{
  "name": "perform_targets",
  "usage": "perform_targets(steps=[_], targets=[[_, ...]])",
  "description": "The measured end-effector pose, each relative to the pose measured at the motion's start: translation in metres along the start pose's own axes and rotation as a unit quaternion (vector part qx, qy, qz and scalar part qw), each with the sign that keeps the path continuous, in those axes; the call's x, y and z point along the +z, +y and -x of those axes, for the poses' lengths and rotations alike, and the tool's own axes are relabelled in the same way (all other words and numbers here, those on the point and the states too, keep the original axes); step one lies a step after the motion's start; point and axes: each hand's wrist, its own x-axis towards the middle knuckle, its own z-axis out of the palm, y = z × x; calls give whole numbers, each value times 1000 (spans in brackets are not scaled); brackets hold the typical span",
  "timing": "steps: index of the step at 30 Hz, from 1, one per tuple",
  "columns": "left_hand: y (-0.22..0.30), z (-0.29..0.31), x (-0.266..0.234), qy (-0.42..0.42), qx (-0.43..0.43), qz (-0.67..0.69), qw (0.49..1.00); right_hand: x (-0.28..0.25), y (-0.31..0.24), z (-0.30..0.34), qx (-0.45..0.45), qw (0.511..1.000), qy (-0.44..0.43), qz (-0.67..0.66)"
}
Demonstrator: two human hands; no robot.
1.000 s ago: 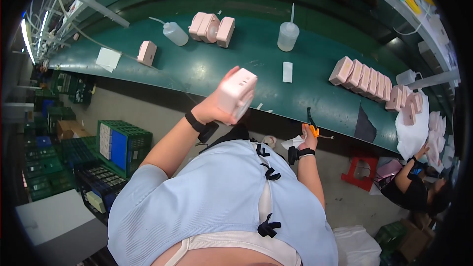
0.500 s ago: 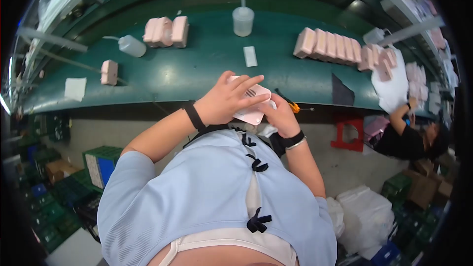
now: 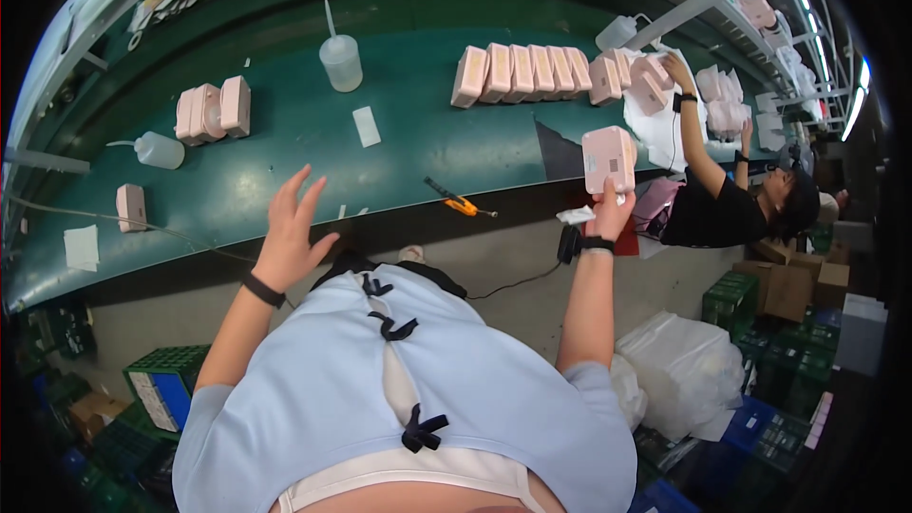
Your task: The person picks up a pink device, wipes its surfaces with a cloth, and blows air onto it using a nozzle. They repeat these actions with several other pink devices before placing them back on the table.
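Observation:
My right hand (image 3: 611, 213) grips a pink box-shaped device (image 3: 608, 160) by its near end, out to the right over the bench's front edge. A small crumpled white cloth or tissue (image 3: 576, 216) is tucked in the same hand. My left hand (image 3: 294, 231) is open and holds nothing, its fingers spread near the front edge of the green bench (image 3: 313, 190). Between my hands, an orange-and-black tool (image 3: 454, 199), perhaps a screwdriver, lies at the edge.
A row of similar pink devices (image 3: 521, 73) stands at the back right; several more (image 3: 214, 110) are at left. Squeeze bottles (image 3: 342, 63), a white slip (image 3: 366, 126) and a dark cloth (image 3: 558, 150) lie about. A co-worker (image 3: 731, 195) reaches over white sheeting at right.
My right hand has carried the pink device away to the right. My left hand has let go of it and moved left, fingers spread. The view has turned toward the right.

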Motion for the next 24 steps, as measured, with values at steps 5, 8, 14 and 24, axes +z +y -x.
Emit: perform_targets(steps=[5, 8, 14, 24], targets=[[12, 23, 3, -16, -67, -35, 997, -29, 91, -134, -18, 996, 67, 63], [18, 33, 1, -25, -100, -63, 993, -14, 117, -178, -3, 994, 50, 92], [22, 14, 9, -55, -91, -20, 994, -68, 150, -207, -116, 955, 126, 243], [61, -93, 62, -173, -24, 387, 905, 103, -63, 144, 26, 964, -223, -145]])
